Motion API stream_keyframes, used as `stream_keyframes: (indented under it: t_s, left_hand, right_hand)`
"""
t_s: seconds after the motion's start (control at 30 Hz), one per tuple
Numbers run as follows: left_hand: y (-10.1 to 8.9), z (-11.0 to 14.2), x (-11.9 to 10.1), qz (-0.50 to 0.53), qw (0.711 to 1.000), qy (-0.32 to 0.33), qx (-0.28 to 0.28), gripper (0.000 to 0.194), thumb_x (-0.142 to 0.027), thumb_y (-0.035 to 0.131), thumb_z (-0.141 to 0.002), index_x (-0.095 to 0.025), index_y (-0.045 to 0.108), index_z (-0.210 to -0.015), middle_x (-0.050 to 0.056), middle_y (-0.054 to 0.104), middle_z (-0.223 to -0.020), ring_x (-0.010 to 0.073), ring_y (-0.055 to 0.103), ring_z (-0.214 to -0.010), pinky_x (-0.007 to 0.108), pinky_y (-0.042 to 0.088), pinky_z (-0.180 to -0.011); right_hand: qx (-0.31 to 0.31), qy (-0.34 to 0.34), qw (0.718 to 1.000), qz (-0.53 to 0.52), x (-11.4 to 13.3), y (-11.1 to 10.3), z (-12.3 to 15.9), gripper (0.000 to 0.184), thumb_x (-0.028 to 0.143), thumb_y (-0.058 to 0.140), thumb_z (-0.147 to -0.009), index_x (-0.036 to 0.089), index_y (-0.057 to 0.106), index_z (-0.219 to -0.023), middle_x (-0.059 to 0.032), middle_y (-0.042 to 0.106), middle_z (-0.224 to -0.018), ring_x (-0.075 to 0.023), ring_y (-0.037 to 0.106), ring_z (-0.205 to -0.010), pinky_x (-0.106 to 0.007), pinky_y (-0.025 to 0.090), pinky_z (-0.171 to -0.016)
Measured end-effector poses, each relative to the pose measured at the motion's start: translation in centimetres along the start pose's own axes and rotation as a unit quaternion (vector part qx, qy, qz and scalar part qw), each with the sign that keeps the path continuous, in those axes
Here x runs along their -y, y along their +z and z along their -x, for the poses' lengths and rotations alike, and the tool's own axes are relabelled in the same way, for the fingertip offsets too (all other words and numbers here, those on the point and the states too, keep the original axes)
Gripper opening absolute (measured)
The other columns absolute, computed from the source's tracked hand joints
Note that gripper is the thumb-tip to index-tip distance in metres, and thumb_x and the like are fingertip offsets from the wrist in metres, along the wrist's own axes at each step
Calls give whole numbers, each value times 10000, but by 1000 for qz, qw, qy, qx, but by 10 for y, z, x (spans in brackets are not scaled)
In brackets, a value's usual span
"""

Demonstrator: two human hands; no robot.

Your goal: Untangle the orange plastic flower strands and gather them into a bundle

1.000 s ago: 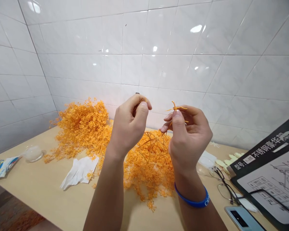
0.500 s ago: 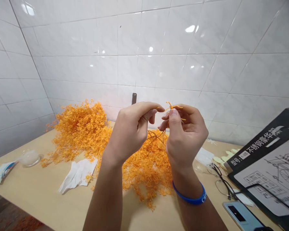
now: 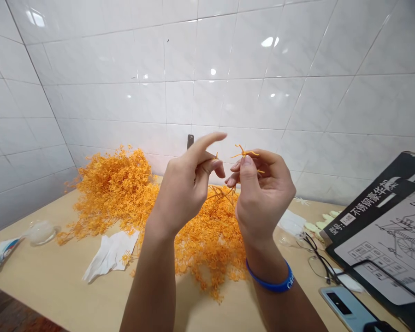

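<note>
My right hand is closed on a thin orange plastic sprig, its forked tip poking out above the thumb. Other orange stems show between and below those fingers. To its left, my left hand has the index finger stretched out, while thumb and middle finger pinch a small orange piece. A small gap separates the two hands. Beneath and behind them spreads a large heap of orange plastic sprigs with tiny flower-like ends.
On the left lie a white tissue, a clear round container and a colourful packet. To the right are glasses, a light blue phone, pale green pieces and a printed black-and-white box. A tiled wall stands behind.
My left hand moved right to the sprig tip, then drew back left with its index finger lifted. My right hand keeps its hold. The whole view has shifted slightly.
</note>
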State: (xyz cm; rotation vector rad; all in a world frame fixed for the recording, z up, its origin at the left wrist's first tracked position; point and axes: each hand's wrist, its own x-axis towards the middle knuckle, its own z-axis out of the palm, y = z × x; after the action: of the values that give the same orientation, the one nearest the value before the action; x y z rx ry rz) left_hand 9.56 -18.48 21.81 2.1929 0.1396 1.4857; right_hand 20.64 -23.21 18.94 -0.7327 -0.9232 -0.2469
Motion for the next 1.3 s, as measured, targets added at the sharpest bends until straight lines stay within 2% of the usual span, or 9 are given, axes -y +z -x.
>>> stream_keyframes:
  t_s: [0.1,0.23,0.43,0.63,0.77,1.03,1.17,1.3]
  left_hand:
    - [3,0,-1,37,999,-27,-5,294,-142,484,-925,-228,486,-1206,-17,682,-750,136,674,-728,275,534,-714]
    - [4,0,-1,54,997,-40,-25,63,-203,535,-931,-222,505,-984,-13,683,-753,143,703,-757,262,539,-693]
    - [4,-1,-4,51,995,-16,-85,83,-203,611,-900,-201,565,-831,2,699,-797,141,719,-810,217,542,-655]
    - [5,-1,-4,64,995,-31,-77,61,-203,612,-899,-205,552,-887,16,724,-853,144,721,-814,226,564,-667]
    - [6,0,-3,87,993,-47,-69,121,-206,619,-892,-222,529,-971,15,735,-864,151,727,-810,231,571,-638]
    - [6,-2,-5,46,995,-22,-86,43,-211,653,-872,-190,626,-847,21,739,-849,152,724,-831,227,543,-643]
    - [6,-2,-5,45,994,-12,-99,59,-182,661,-862,-200,617,-898,21,748,-893,160,725,-879,238,551,-683]
    - [6,-2,-4,58,993,-20,-97,123,-182,665,-860,-213,597,-957,17,750,-877,175,728,-924,240,553,-672]
  right_hand:
    - [3,7,1000,3,0,0,1,63,234,620,-876,193,619,-924,24,627,-733,-94,616,-567,-224,536,-483]
    - [7,12,1000,12,0,-1,0,61,239,615,-880,197,618,-925,25,631,-741,-94,619,-582,-219,541,-493]
    - [4,3,1000,15,1,-1,0,51,229,611,-879,196,613,-918,30,624,-747,-71,580,-518,-207,522,-464]
    - [9,5,1000,8,1,-1,-1,46,219,619,-874,196,617,-913,35,613,-721,-72,569,-521,-205,515,-462]
    - [7,10,1000,13,1,-1,0,52,225,621,-875,197,619,-919,31,617,-733,-73,574,-532,-206,520,-467]
    - [-7,-2,1000,2,2,-1,-1,57,205,614,-874,187,623,-927,21,627,-729,-99,631,-589,-215,542,-483]
    - [-24,-23,999,1,1,-1,-1,43,187,608,-874,184,625,-913,39,628,-695,-74,597,-505,-202,520,-456]
    - [-22,-18,1000,-6,0,-1,-2,44,184,617,-870,179,630,-912,34,630,-699,-76,597,-512,-205,525,-458]
